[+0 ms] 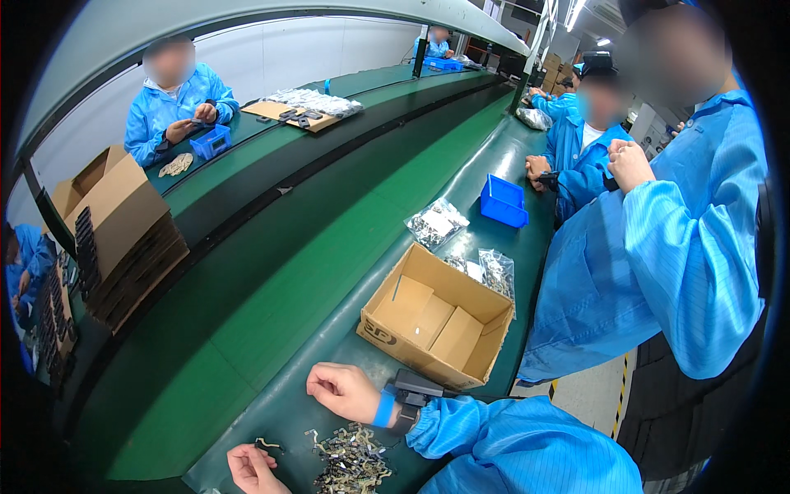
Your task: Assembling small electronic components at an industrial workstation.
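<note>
My right hand (pixel 344 392) is just above the bench edge with its fingers curled closed. Whatever it may hold is hidden by the fingers. A blue band (pixel 384 407) and a dark device circle that wrist. Lower left, my left hand (pixel 252 469) is partly cut off by the picture's edge, its fingers bent together. At its fingertips shows a small part with a pale, curled ribbon (pixel 267 445); I cannot make out whether it is pinched or only beside them. Between the two hands and nearer me lies a heap of small metal-and-ribbon parts (pixel 352 463).
An open cardboard box (pixel 393 303) stands beyond my right wrist. Behind it are plastic bags of small parts (pixel 436 222) and a blue bin (pixel 504 202). A green conveyor belt (pixel 271 305) runs along my left. People in blue smocks (pixel 613 272) are close on the right.
</note>
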Tool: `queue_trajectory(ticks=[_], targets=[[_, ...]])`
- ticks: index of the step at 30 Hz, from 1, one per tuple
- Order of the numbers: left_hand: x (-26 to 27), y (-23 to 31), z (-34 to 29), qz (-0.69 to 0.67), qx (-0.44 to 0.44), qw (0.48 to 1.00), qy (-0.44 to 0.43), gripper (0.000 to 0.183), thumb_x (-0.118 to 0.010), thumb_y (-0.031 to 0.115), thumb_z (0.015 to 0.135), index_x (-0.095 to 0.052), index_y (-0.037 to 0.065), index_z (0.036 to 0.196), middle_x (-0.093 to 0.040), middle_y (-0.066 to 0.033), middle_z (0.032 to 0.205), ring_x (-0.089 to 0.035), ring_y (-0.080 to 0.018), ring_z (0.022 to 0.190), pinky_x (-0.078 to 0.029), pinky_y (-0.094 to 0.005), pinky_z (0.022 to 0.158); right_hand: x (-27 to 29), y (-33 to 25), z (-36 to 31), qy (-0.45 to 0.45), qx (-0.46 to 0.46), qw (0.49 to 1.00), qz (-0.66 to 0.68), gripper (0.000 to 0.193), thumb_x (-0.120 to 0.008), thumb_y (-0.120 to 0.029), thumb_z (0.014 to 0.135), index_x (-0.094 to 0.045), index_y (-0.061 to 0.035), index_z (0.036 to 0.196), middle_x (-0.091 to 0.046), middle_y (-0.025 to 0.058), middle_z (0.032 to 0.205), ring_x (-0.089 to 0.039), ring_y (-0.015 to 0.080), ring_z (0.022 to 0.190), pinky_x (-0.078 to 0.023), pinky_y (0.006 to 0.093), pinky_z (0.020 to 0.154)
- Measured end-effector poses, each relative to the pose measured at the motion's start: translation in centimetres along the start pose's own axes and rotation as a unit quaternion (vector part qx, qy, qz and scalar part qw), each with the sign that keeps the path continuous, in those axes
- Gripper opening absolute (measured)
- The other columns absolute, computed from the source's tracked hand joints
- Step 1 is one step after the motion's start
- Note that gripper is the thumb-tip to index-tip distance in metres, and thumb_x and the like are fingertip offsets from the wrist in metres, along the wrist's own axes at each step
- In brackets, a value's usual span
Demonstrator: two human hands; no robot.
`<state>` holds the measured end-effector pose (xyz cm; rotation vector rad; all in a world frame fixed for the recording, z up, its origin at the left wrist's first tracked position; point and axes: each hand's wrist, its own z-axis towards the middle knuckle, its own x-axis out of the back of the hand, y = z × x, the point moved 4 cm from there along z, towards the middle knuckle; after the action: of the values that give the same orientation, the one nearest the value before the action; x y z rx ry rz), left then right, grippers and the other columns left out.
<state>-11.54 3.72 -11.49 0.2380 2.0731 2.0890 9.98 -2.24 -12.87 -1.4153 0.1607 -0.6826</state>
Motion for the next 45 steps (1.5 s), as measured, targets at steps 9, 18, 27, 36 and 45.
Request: queue_trajectory(ticks=[9,18,27,36,45], targets=[[0.1,0.0,-0.1,0.0,0.0,1.0,0.003,0.009,-0.055,0.01,0.095,-0.055,0.004,0.088,-0.053,-0.0005,0.074,-0.046,-0.0067,0.065,-0.038,-0.0198,0.063,-0.1,0.0,-0.1,-0.003,-0.003,1.0,-0.005,0.007,-0.058,-0.009,0.084,-0.058,-0.0033,0.081,-0.059,0.0078,0.072,-0.058,0.0175,0.06,-0.045,0.0307,0.056],[-0.3,0.2,0.1,0.008,-0.003,1.0,0.0,0.011,-0.053,0.01,0.095,-0.054,0.004,0.087,-0.052,-0.0003,0.073,-0.046,-0.0069,0.065,-0.038,-0.02,0.062,0.2,-0.1,0.1,0.001,-0.001,1.0,0.0,0.008,-0.058,-0.01,0.084,-0.057,-0.003,0.081,-0.058,0.0081,0.072,-0.058,0.0178,0.061,-0.045,0.0311,0.056],[-0.8,0.9,0.1,0.004,0.002,1.0,0.001,0.008,-0.054,0.009,0.095,-0.055,0.004,0.089,-0.053,0.0,0.073,-0.046,-0.0065,0.065,-0.039,-0.02,0.062,0.4,-0.1,0.7,-0.006,-0.01,1.0,-0.014,0.01,-0.059,-0.012,0.086,-0.057,-0.0037,0.081,-0.056,0.0071,0.072,-0.054,0.0158,0.058,-0.043,0.0298,0.054],[0.0,0.2,-0.2,0.008,0.008,1.0,0.002,0.007,-0.057,0.008,0.093,-0.055,0.004,0.088,-0.053,0.0004,0.073,-0.047,-0.0066,0.065,-0.039,-0.0201,0.062,-0.1,0.2,0.0,-0.006,-0.015,1.0,0.011,0.009,-0.059,-0.012,0.086,-0.058,-0.0034,0.083,-0.057,0.0078,0.072,-0.055,0.0163,0.058,-0.044,0.0298,0.055],[-0.1,-0.2,0.1,0.032,0.008,0.999,0.005,0.006,-0.058,0.007,0.092,-0.055,0.005,0.086,-0.052,0.0008,0.072,-0.047,-0.0068,0.065,-0.039,-0.0203,0.061,0.0,0.8,-0.1,-0.014,-0.031,0.999,0.024,0.008,-0.059,-0.011,0.086,-0.058,-0.0038,0.084,-0.058,0.0064,0.074,-0.055,0.0146,0.061,-0.044,0.0288,0.056]])
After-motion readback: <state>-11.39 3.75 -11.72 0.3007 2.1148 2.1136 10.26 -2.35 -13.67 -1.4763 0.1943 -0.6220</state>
